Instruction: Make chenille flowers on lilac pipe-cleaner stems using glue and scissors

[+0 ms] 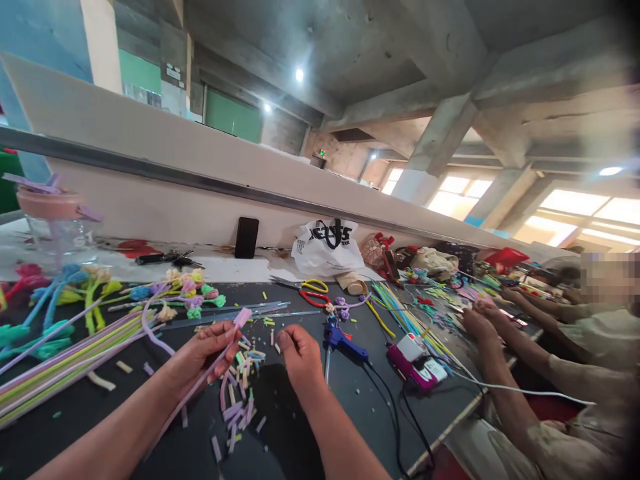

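Right, the left hand point(203, 350) is pinched shut around a pink pipe cleaner point(220, 353), its tip poking up past the fingers, over the middle of the black worktop point(350, 393). The right hand point(300, 357) is loosely curled just beside it; whether it grips anything, I can't tell. Between and below both hands lies a scatter of short cut pieces point(239, 393). A blue glue gun point(340, 339) rests just right of the right hand. Long coloured stems point(60, 363) lie towards the left edge, yellow-handled scissors point(307, 288) near the far edge. A co-worker's hand point(477, 323) works at the right end.
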The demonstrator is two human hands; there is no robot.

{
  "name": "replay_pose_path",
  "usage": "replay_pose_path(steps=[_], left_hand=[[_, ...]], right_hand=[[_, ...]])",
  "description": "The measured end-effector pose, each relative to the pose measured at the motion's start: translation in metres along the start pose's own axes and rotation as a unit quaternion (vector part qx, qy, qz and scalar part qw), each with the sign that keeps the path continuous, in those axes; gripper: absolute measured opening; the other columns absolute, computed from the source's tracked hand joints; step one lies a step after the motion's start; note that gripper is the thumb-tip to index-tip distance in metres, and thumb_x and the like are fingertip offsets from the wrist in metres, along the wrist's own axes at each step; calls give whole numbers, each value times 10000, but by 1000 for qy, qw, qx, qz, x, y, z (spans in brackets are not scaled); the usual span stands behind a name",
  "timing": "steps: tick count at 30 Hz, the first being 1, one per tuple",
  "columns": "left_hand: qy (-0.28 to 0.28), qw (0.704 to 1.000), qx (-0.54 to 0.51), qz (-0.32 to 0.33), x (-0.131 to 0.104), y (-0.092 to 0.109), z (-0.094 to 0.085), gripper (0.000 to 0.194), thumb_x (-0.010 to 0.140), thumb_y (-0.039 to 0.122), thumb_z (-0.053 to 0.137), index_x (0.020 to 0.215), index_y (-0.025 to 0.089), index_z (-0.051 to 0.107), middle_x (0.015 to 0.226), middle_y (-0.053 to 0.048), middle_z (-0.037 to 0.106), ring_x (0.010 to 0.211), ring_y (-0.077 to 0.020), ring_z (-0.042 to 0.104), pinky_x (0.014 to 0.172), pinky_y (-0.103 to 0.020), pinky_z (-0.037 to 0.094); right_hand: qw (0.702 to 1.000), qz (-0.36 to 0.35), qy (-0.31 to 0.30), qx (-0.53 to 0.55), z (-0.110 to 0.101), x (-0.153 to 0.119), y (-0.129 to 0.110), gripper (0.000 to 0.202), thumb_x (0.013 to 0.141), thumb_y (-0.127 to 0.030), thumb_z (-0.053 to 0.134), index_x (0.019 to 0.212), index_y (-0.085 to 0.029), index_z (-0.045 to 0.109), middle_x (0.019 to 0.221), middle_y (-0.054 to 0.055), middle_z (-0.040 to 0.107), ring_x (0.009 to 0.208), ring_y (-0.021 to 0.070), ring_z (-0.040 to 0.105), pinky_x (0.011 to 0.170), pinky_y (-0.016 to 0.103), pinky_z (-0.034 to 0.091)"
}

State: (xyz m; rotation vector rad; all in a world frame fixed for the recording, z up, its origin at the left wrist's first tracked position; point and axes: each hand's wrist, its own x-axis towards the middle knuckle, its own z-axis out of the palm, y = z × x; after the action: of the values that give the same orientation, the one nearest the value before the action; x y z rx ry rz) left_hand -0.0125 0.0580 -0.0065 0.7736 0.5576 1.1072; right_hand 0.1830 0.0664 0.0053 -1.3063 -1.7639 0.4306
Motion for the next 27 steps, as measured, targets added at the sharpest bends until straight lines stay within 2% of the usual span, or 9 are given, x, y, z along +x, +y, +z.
replay_pose_path(steps=[2, 5, 7, 9, 14, 18, 22, 24, 27], left_hand=[[-12, 1000, 2, -17, 0, -3, 5, 201, 706, 293, 659, 721, 143, 527, 502, 34, 531, 292, -27, 391, 248, -106, 261], [-36, 999, -4, -31, 1, -6, 6, 197, 718, 304, 646, 727, 148, 526, 517, 25, 551, 296, -37, 412, 251, -114, 275], [-49, 998, -9, -32, 2, -7, 4, 187, 738, 309, 623, 733, 148, 528, 522, 21, 559, 296, -37, 421, 255, -114, 277], [-52, 998, -8, -33, 3, -7, 3, 179, 746, 306, 615, 740, 148, 532, 522, 20, 560, 299, -38, 427, 255, -110, 272], [-60, 997, 0, -41, 3, -9, 3, 172, 758, 309, 603, 735, 152, 535, 517, 22, 560, 300, -37, 426, 253, -106, 273], [-63, 997, 6, -35, 3, -10, 1, 182, 741, 316, 620, 738, 154, 539, 516, 21, 566, 294, -41, 425, 242, -110, 277], [-57, 998, 2, -31, 4, -12, 2, 176, 740, 312, 620, 747, 158, 534, 517, 18, 574, 291, -47, 431, 237, -114, 280], [-52, 998, -3, -20, 4, -13, 3, 179, 744, 316, 615, 745, 159, 528, 506, 23, 567, 281, -45, 420, 235, -116, 274], [-37, 999, 2, -7, 5, -13, 5, 190, 735, 320, 624, 737, 156, 527, 511, 19, 573, 287, -50, 433, 236, -117, 270]], right_hand=[[998, 20, 4, -57, -19, 9, -1, 178, 793, -244, 449, 886, -174, 584, 744, 6, 613, 668, 131, 554, 626, 216, 422], [972, 88, -1, -217, -56, 22, 13, 375, 711, -113, 463, 1075, -188, 511, 989, 49, 617, 849, 160, 581, 783, 276, 415], [947, 141, 2, -288, -78, 26, 32, 379, 656, -78, 480, 1023, -158, 530, 1035, 113, 600, 984, 250, 544, 850, 394, 366], [918, 194, -4, -346, -92, 25, 52, 324, 617, -66, 508, 933, -123, 549, 995, 174, 599, 1003, 331, 527, 835, 482, 339], [884, 237, -21, -403, -95, 18, 80, 304, 591, -48, 536, 883, -133, 529, 936, 155, 619, 956, 317, 557, 783, 411, 375], [893, 226, 6, -389, -96, 17, 72, 402, 639, -110, 535, 1038, -121, 486, 897, 144, 631, 887, 305, 588, 729, 385, 399], [935, 153, 44, -316, -97, 17, 48, 470, 717, -209, 506, 1179, -195, 417, 938, 70, 632, 838, 221, 602, 702, 310, 423], [963, 94, 79, -240, -87, 14, 32, 420, 726, -270, 518, 1138, -210, 470, 917, 39, 632, 778, 194, 595, 670, 283, 433], [989, 40, 139, -36, -59, 9, 10, 322, 702, -404, 577, 919, -167, 602, 656, 16, 603, 555, 160, 536, 508, 254, 414]])
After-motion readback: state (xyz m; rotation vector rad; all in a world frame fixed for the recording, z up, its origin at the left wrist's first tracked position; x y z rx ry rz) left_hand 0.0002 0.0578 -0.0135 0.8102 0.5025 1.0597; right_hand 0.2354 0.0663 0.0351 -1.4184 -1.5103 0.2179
